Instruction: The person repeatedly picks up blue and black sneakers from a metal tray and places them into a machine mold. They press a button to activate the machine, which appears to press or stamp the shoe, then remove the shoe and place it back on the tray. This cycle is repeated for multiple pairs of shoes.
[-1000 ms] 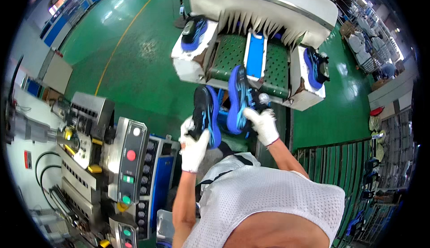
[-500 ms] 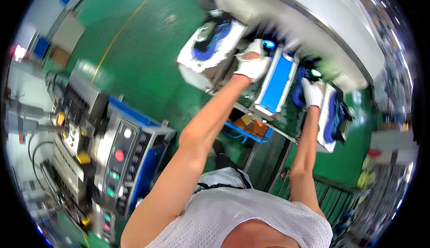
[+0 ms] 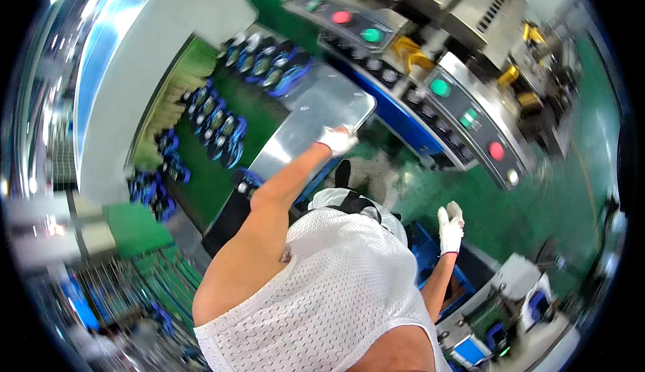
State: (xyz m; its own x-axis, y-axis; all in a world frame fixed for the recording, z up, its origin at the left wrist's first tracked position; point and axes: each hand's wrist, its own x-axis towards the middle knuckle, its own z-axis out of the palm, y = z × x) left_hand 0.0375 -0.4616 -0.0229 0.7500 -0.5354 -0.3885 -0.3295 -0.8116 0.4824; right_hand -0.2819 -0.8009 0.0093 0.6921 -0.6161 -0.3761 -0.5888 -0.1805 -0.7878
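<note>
My left hand (image 3: 338, 141), in a white glove, is by the corner of a bare metal tabletop (image 3: 295, 133). Motion blurs its fingers, and I see nothing held in it. Out to the right, my right hand (image 3: 451, 228), also gloved in white, hangs apart from everything around it, with fingers spread and no object in them. On the green bed left of the tabletop lie several blue-and-black shoes (image 3: 228, 137) in rows. Another blue-and-black shoe (image 3: 247, 180) lies beside my left forearm.
A pale machine housing (image 3: 168, 16) with a bristle curtain (image 3: 158, 113) stands at the left. Ahead to the right is a machine with control panels (image 3: 470, 113) and coloured buttons. At lower right are a blue crate (image 3: 463, 290) and a blue-topped block (image 3: 472, 350). A green floor (image 3: 524, 204) surrounds them.
My body has turned, and the view with it. Both hands have left the blue-topped block and the shoes around it, which now appear at lower right. The tabletop and rows of shoes have come into view.
</note>
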